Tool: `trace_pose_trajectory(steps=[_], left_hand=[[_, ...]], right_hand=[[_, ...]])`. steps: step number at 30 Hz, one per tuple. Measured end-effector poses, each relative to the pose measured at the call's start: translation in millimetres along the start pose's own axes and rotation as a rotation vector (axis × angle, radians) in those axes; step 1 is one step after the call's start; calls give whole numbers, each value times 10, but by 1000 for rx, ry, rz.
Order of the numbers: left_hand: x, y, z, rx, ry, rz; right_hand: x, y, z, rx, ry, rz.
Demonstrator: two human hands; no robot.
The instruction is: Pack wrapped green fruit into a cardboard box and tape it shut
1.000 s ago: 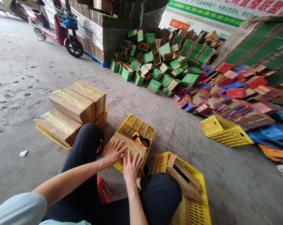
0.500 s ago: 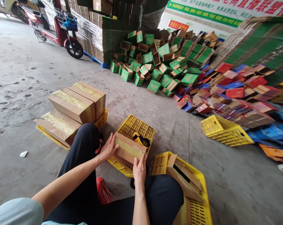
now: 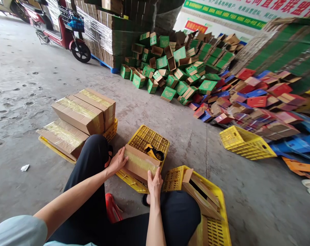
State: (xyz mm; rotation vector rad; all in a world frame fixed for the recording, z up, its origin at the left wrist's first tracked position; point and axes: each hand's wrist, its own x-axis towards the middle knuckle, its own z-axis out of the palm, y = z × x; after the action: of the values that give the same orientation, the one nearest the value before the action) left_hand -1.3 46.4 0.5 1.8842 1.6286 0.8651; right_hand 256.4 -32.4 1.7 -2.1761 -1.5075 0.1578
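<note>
A brown cardboard box (image 3: 139,163) with yellowish tape along its top rests on an upturned yellow crate (image 3: 147,135) in front of me. My left hand (image 3: 118,160) grips the box's left end, fingers over the edge. At the right end, my right hand (image 3: 155,182) holds it with thumb and fingers on its near corner. Just behind the box, on the crate, lies a yellow-and-black tape dispenser (image 3: 155,152). The box's underside is hidden.
Taped cartons (image 3: 79,111) are stacked on a yellow crate at left. Beside my right knee, another yellow crate (image 3: 223,222) holds an open carton (image 3: 202,198). Green boxes (image 3: 161,63) and red-blue boxes (image 3: 257,101) lie heaped beyond. A scooter (image 3: 65,34) stands far left.
My right hand's fingers have curled from lying along the tape to gripping the box's right end. The left hand has closed around the left end. The box has barely moved.
</note>
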Motion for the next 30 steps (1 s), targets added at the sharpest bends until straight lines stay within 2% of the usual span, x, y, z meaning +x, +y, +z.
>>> trace_pose_trajectory(steps=[5, 10, 13, 17, 21, 26, 30], left_hand=[[-26, 43, -41, -50, -10, -46], [-15, 38, -38, -109, 0, -60], [-15, 14, 3, -88, 7, -60], [-30, 28, 12, -86, -60, -63], [-47, 82, -33, -115, -137, -78], [-96, 68, -104, -143, -107, -95], [-145, 24, -178, -110, -162, -136]], right_hand=[[-98, -92, -20, 35, 53, -27], [-103, -70, -37, 27, 20, 83], [-109, -45, -45, 13, -2, 70], [-135, -86, -57, 17, -16, 20], [-158, -159, -81, 35, -69, 73], [-223, -184, -209, 53, -111, 92], [-288, -195, -381, -25, -203, 150]])
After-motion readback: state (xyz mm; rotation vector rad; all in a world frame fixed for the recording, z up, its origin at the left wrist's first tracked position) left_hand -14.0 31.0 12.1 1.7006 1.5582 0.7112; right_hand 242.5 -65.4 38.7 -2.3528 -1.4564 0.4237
